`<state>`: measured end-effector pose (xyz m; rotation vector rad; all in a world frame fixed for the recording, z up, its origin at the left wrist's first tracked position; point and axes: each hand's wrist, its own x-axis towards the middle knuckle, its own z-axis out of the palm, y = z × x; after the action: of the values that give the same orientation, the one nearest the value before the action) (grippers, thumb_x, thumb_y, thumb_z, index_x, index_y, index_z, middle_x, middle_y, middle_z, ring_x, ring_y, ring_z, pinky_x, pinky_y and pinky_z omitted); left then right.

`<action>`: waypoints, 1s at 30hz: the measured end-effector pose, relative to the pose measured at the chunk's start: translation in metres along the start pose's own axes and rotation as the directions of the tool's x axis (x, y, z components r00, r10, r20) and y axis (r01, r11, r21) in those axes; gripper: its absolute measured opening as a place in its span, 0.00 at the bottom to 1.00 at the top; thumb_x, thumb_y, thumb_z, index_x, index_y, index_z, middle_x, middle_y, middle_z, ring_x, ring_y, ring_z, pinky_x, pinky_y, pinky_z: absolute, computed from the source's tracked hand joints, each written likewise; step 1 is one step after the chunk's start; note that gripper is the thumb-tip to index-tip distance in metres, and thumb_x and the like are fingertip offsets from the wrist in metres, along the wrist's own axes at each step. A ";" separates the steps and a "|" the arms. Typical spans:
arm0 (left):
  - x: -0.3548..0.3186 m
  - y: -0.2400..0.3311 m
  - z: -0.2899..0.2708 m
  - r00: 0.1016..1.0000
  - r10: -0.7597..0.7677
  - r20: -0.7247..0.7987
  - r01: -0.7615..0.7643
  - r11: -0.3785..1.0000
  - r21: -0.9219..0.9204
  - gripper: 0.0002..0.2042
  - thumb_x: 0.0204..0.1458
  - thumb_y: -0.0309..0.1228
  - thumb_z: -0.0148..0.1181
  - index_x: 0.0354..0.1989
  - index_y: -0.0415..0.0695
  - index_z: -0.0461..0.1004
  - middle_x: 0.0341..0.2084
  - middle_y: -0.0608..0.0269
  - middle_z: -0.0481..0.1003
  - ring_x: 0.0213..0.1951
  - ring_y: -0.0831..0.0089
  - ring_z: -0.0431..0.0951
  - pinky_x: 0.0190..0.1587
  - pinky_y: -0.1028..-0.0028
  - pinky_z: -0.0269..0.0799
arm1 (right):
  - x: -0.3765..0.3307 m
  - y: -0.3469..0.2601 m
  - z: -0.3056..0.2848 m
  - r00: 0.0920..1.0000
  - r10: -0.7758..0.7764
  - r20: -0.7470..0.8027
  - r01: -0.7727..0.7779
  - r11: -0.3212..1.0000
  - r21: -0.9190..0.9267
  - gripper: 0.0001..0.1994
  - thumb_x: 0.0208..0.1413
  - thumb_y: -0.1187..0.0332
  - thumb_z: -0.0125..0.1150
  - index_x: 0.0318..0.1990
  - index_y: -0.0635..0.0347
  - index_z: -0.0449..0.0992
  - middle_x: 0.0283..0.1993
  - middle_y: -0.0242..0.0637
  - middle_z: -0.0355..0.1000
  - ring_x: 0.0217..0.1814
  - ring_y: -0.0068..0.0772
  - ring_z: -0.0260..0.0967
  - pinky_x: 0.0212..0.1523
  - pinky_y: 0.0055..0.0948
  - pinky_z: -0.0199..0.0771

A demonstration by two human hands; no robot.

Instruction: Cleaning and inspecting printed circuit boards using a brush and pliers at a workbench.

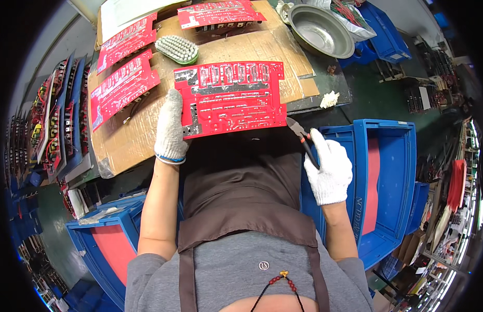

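Note:
A large red circuit board [232, 98] lies solder side up in front of me, at the near edge of a cardboard sheet [121, 138]. My left hand [170, 128], in a white knit glove, grips the board's left edge. My right hand [330, 169], also gloved, holds small side cutters [302, 139] with red and black handles. The cutter jaws point at the board's lower right corner and sit just beside it.
Three more red boards [123, 86] lie on the cardboard with a green-backed scrub brush [177, 49]. A metal bowl [319, 31] stands at the back right. Blue plastic crates sit at my right [389, 177] and lower left [103, 244]. Racks of assembled boards [56, 119] line the left.

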<state>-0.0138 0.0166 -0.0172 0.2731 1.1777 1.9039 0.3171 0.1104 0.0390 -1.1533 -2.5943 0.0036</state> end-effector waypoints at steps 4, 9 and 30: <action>0.005 -0.004 -0.005 0.997 0.007 -0.083 -0.006 1.000 0.018 0.17 0.70 0.42 0.53 0.56 0.42 0.75 0.45 0.62 0.81 0.43 0.76 0.83 0.45 0.72 0.82 | 0.011 -0.008 -0.004 0.998 0.035 0.055 -0.039 0.997 0.065 0.32 0.44 0.71 0.73 0.62 0.45 0.77 0.45 0.39 0.75 0.47 0.45 0.74 0.48 0.40 0.77; 0.006 -0.006 -0.002 0.998 0.016 -0.058 -0.016 1.000 -0.010 0.18 0.70 0.43 0.54 0.55 0.41 0.76 0.45 0.62 0.81 0.42 0.77 0.83 0.44 0.73 0.81 | 0.016 -0.011 -0.002 0.995 0.092 0.032 -0.094 0.990 0.104 0.30 0.45 0.73 0.72 0.61 0.46 0.77 0.44 0.39 0.76 0.46 0.46 0.75 0.48 0.41 0.77; 0.012 -0.014 -0.013 0.997 0.077 -0.005 -0.076 0.991 0.108 0.23 0.69 0.50 0.51 0.56 0.41 0.74 0.44 0.58 0.82 0.39 0.72 0.85 0.40 0.70 0.85 | 0.019 -0.062 -0.003 0.989 -0.141 0.047 0.130 0.974 0.186 0.35 0.43 0.65 0.75 0.64 0.47 0.75 0.48 0.39 0.74 0.51 0.45 0.72 0.51 0.42 0.71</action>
<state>-0.0201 0.0203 -0.0384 0.3729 1.2948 1.9124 0.2610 0.0814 0.0542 -0.9242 -2.6547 0.2451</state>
